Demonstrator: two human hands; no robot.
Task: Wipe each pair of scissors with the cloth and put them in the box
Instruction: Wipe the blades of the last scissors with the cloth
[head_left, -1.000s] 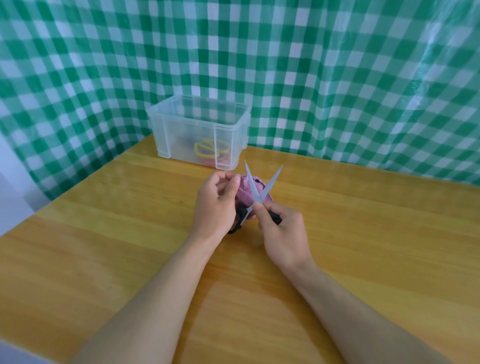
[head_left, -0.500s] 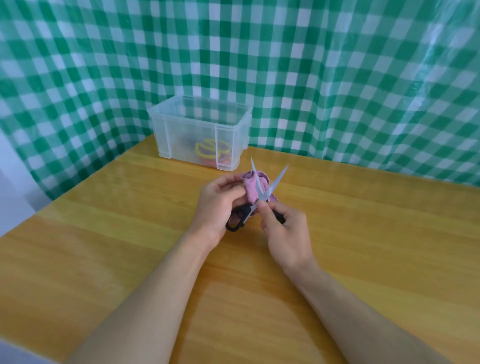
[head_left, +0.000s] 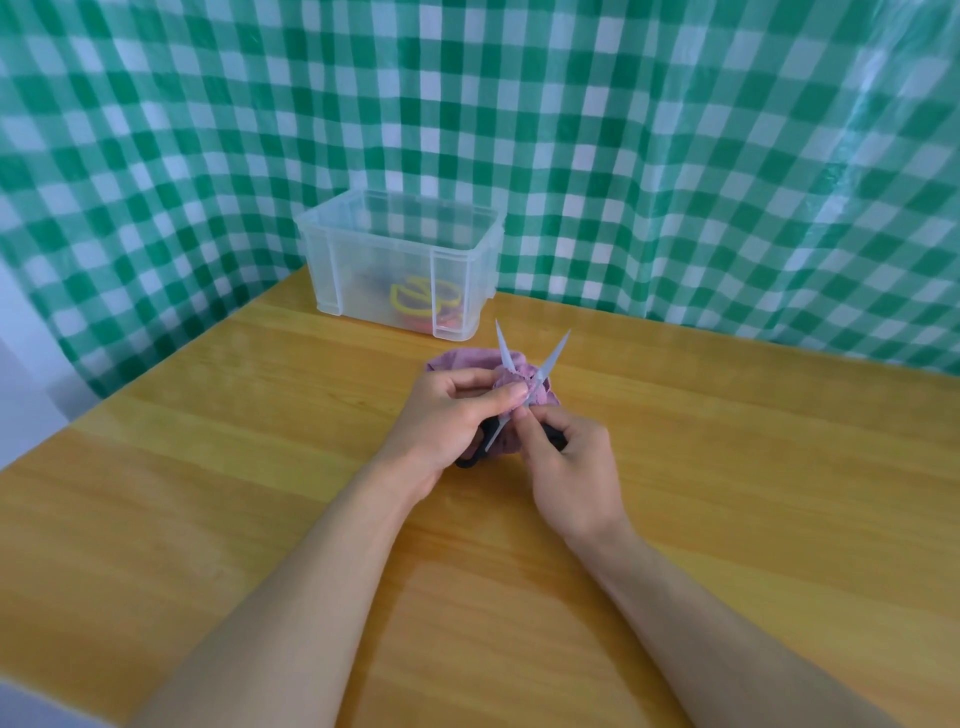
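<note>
From the head camera, the scissors (head_left: 548, 367) are above the middle of the wooden counter (head_left: 260, 467), just in front of the clear box (head_left: 374, 270). Their grey blades are spread in a V that points away from the person, and their handles are black.

The left hand (head_left: 447, 415) pinches the purple cloth (head_left: 467, 361) against the left blade near the pivot. The right hand (head_left: 566, 467) curls round the other handle.

Both hands cover most of the handles and the pivot. Yellow and red loops (head_left: 415, 301) show only dimly through the box wall (probably scissor handles, too blurred to be sure).

Compared with half a second ago, the left thumb has slid down the blade towards the pivot, and more cloth shows to the left. The blades are spread about as wide as before.
</note>
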